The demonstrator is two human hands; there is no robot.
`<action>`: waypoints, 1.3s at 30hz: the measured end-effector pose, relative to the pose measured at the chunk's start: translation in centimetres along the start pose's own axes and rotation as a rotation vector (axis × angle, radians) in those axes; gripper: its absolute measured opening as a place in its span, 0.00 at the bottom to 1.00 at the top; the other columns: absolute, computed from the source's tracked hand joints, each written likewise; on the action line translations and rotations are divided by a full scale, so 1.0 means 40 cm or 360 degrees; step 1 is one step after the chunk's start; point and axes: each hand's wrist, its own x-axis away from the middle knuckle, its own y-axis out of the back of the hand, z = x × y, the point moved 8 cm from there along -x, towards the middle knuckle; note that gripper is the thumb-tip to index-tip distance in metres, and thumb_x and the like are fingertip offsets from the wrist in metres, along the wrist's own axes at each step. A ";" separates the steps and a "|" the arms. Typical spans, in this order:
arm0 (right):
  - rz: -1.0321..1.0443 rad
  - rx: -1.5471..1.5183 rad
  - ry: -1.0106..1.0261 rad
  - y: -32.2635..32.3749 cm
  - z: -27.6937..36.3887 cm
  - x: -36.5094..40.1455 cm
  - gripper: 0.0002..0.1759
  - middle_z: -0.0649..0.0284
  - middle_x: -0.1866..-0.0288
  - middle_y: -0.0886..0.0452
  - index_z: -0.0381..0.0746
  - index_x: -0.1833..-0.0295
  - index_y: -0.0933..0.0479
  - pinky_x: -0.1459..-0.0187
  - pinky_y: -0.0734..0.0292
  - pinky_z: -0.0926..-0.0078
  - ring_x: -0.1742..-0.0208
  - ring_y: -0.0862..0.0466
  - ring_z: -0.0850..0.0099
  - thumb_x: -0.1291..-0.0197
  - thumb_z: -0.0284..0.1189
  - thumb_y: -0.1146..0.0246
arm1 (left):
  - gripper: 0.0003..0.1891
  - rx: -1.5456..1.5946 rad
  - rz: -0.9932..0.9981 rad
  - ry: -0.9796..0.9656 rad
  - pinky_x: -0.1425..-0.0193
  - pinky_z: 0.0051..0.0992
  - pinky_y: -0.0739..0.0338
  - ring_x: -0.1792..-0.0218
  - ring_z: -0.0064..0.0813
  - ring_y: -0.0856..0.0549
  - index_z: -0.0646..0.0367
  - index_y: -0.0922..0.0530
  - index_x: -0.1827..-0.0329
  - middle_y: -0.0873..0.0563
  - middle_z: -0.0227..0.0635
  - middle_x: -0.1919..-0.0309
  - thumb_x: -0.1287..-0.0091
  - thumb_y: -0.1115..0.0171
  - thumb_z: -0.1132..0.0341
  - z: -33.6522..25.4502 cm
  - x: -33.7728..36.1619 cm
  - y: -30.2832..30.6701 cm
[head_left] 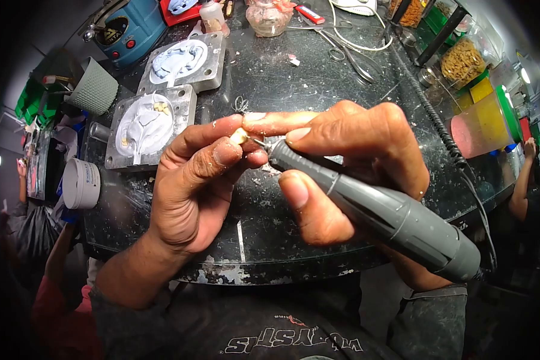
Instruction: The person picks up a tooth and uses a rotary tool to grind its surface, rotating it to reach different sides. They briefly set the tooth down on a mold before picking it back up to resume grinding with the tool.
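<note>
Between the thumb and fingertips of my left hand (192, 180) is a small cream-coloured artificial tooth (239, 136). My right hand (354, 162) grips a dark grey rotary handpiece (378, 207), its body slanting down to the right. The handpiece's thin bur (257, 143) points left, with its tip right at the tooth. My right index fingertip reaches across to the fingers of my left hand. White dust specks cling to the fingers of both hands.
Two metal flasks with plaster, a near one (186, 114) and a far one (213, 66), lie at left. A white tub (81, 183) stands beside them. Scissors (348, 57) and a white cable (375, 47) lie at the back. A coiled cord (429, 111) and a green-lidded jar (477, 126) are at right. Other people's arms show at both sides.
</note>
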 end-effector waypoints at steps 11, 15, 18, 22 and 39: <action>-0.0006 0.0009 -0.0031 -0.015 -0.009 0.005 0.13 0.54 0.68 0.14 0.32 0.64 0.22 0.60 0.14 0.75 0.62 0.10 0.65 0.57 0.21 0.28 | 0.14 -0.0005 0.0005 0.0062 0.35 0.32 0.26 0.45 0.31 0.17 0.59 0.19 0.45 0.16 0.40 0.47 0.33 0.37 0.72 0.005 0.005 0.010; 0.0431 0.0016 -0.0200 -0.033 -0.003 0.008 0.18 0.41 0.56 0.18 0.31 0.52 0.32 0.48 0.17 0.64 0.49 0.15 0.55 0.43 0.21 0.31 | 0.14 0.0018 -0.0015 0.0058 0.36 0.31 0.26 0.46 0.31 0.17 0.59 0.19 0.45 0.16 0.40 0.47 0.33 0.37 0.72 0.005 0.003 0.012; 0.0401 -0.0005 -0.0154 -0.030 0.000 0.009 0.18 0.41 0.56 0.18 0.30 0.52 0.31 0.49 0.17 0.64 0.50 0.14 0.56 0.43 0.19 0.32 | 0.14 0.0042 0.0049 0.0075 0.36 0.30 0.26 0.47 0.30 0.16 0.60 0.20 0.44 0.15 0.40 0.48 0.33 0.37 0.72 0.004 0.001 0.003; 0.0437 0.0027 -0.0143 -0.034 0.002 0.008 0.18 0.43 0.58 0.19 0.30 0.52 0.32 0.48 0.18 0.64 0.50 0.14 0.54 0.43 0.20 0.32 | 0.14 0.0063 -0.0031 0.0066 0.37 0.30 0.25 0.47 0.29 0.16 0.60 0.20 0.44 0.14 0.39 0.50 0.32 0.37 0.72 0.005 0.001 0.010; 0.0385 -0.0010 -0.0179 -0.034 -0.006 0.008 0.17 0.45 0.59 0.18 0.30 0.53 0.31 0.46 0.19 0.63 0.48 0.15 0.54 0.44 0.19 0.31 | 0.14 0.0131 -0.0086 0.0121 0.35 0.30 0.27 0.45 0.30 0.17 0.60 0.20 0.44 0.16 0.39 0.47 0.32 0.38 0.72 0.014 0.005 0.019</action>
